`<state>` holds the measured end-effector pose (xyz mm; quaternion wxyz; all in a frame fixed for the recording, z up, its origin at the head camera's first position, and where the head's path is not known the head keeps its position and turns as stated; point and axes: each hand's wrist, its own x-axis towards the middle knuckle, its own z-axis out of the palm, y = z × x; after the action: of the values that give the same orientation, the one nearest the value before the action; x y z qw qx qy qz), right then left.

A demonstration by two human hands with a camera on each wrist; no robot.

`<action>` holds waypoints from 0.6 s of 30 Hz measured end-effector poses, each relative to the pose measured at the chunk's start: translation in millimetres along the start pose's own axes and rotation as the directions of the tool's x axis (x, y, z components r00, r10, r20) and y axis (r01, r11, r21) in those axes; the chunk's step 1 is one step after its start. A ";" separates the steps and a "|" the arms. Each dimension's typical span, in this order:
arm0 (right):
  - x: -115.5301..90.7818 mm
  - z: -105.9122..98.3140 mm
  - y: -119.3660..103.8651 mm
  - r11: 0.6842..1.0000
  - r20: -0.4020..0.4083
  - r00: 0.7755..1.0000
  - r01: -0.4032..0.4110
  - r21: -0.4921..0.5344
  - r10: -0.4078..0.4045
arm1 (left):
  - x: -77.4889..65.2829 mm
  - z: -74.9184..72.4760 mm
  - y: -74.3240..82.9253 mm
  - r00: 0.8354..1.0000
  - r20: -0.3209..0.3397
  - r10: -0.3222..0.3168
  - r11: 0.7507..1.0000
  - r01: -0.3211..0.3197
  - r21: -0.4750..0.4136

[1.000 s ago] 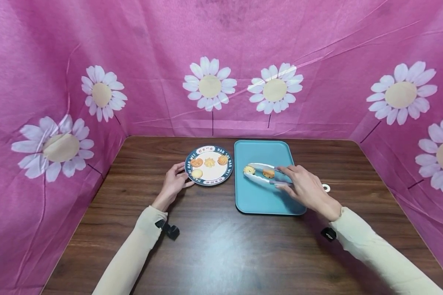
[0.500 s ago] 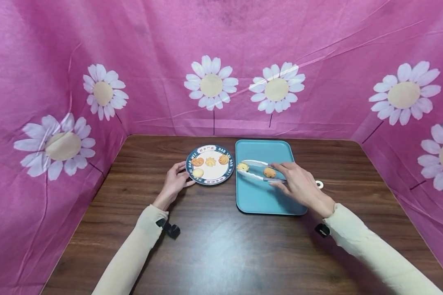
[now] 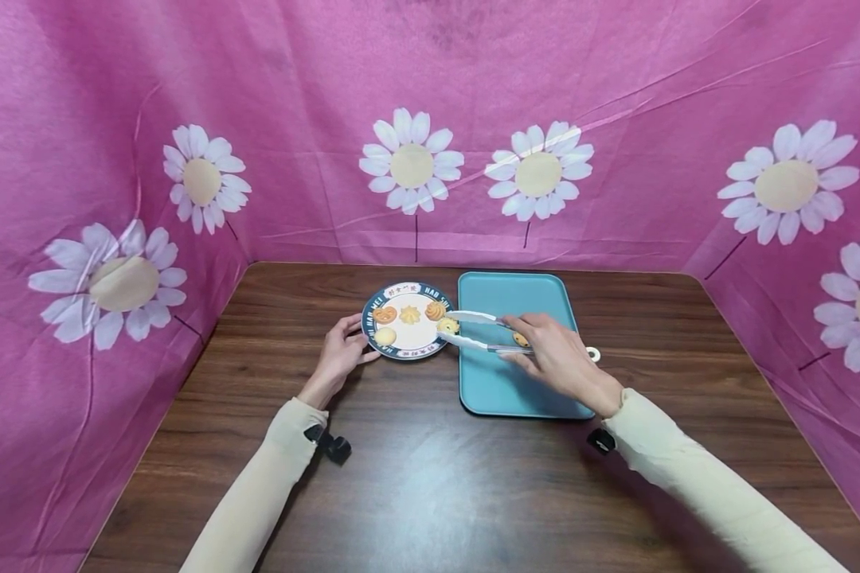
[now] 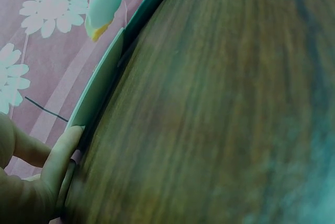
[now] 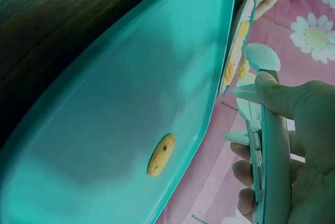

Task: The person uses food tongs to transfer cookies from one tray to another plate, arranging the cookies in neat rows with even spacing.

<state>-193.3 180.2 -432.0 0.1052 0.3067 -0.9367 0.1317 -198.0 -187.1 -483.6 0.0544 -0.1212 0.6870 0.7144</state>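
Note:
My left hand (image 3: pixel 342 350) holds the left edge of a round plate (image 3: pixel 419 348) with a dark blue lettered rim. In the left wrist view, the thumb (image 4: pixel 64 153) lies against the plate's edge. Several cookies sit on the plate, among them a star-shaped one (image 3: pixel 409 315) and a swirled one (image 3: pixel 435 311). My right hand (image 3: pixel 560 356) grips a pair of tongs (image 3: pixel 473 317) with white tips. Between those tips is a pale yellow ring-like cookie (image 3: pixel 447 325), over the plate's right rim; whether it touches the plate cannot be told.
A blue tray (image 3: pixel 512 394) lies right of the plate, their edges close together. On it is one brown-spotted cookie (image 5: pixel 161 155), partly hidden by the right hand in the head view. Brown wooden tabletop (image 3: pixel 401 485) surrounds both, with a pink flowered cloth (image 3: pixel 294 159) behind.
My right hand has moved left with the tongs, carrying the pale cookie from above the tray to the plate's right rim. My left hand and the plate have stayed in place.

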 end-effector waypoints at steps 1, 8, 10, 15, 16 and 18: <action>1.8 1.0 -1.7 1.000 0.002 1.000 0.005 0.000 -0.005 | 0.0 0.2 -0.1 1.000 0.001 0.001 1.000 -0.001 -0.001; 11.8 8.7 -13.6 1.000 0.020 1.000 0.016 -0.016 -0.015 | -0.3 0.6 0.4 1.000 -0.005 -0.008 1.000 0.008 -0.002; 14.7 10.7 -17.5 1.000 0.029 0.999 0.017 -0.015 -0.016 | -0.6 0.4 0.7 1.000 -0.009 -0.010 1.000 0.010 -0.002; 21.3 15.3 -24.6 1.000 0.055 0.998 0.021 -0.012 -0.020 | -0.5 0.7 0.2 1.000 -0.010 -0.014 1.000 0.014 -0.002; 22.5 16.1 -25.6 1.000 0.062 0.998 0.021 -0.013 -0.020 | -0.3 1.0 0.0 1.000 -0.011 -0.013 1.000 0.013 -0.002; 25.0 17.6 -27.3 1.000 0.072 0.997 0.022 -0.010 -0.021 | -0.2 1.4 -0.3 1.000 -0.009 -0.005 1.000 0.005 -0.005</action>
<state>-198.7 139.8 -436.7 0.0743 0.3207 -0.9373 0.1144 -197.9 -185.7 -483.8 0.0527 -0.1264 0.6853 0.7153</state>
